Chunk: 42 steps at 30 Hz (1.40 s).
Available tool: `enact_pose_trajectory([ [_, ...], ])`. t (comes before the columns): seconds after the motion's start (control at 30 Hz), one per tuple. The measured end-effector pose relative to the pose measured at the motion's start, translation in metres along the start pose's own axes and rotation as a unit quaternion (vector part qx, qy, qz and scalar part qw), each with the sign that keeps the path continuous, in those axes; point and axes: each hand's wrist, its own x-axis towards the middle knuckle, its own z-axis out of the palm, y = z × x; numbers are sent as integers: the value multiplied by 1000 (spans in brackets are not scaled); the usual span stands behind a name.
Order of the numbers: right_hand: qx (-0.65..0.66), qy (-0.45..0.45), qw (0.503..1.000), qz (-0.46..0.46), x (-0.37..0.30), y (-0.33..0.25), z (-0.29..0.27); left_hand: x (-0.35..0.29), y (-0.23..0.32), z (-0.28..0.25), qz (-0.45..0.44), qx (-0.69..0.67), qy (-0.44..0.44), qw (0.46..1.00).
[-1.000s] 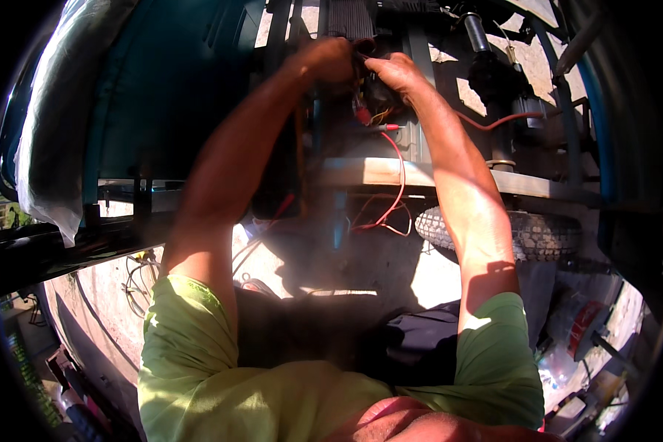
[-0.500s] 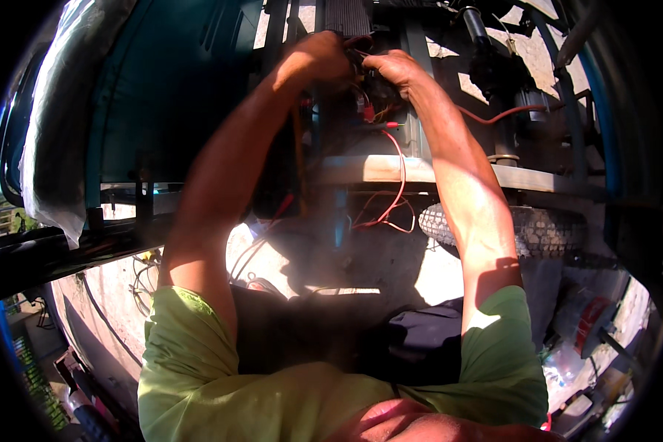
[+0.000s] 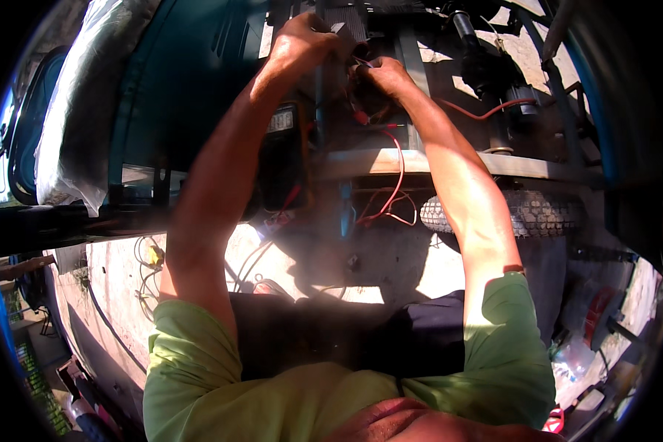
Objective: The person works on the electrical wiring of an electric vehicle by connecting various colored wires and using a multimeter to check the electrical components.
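Near twelve o'clock, the left hand curls its fingers beside a ribbed grey box; whether it grips anything, I cannot tell. Just toward one o'clock, the right hand pinches thumb and finger on a bundle of thin wires, which lies between the hands at twelve. A red plug hangs below them. At eleven o'clock sits a dark meter, partly behind the left forearm; a knobbly tyre stands at three.
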Motion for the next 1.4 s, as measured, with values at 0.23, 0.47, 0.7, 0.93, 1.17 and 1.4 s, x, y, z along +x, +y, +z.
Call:
enact_pose_trajectory([
  [0.23,39,29,992,-121,-28,-3,3,-16,12,-10,-39,-40,-72,996],
  [0.47,-89,99,962,-238,-51,10,-1,-33,27,-12,-10,-37,-22,999],
  [0.7,-278,90,919,-263,-115,-38,3,-38,23,-12,-18,-47,16,999],
  [0.93,-176,83,942,-272,-78,12,-21,-46,19,-17,-27,-59,35,997],
  [1.17,-152,51,971,-177,-61,11,-29,-48,11,-11,-28,-214,-82,973],
  [1.4,-188,8,967,-171,-58,12,-36,-64,4,-2,3,-333,-323,886],
])
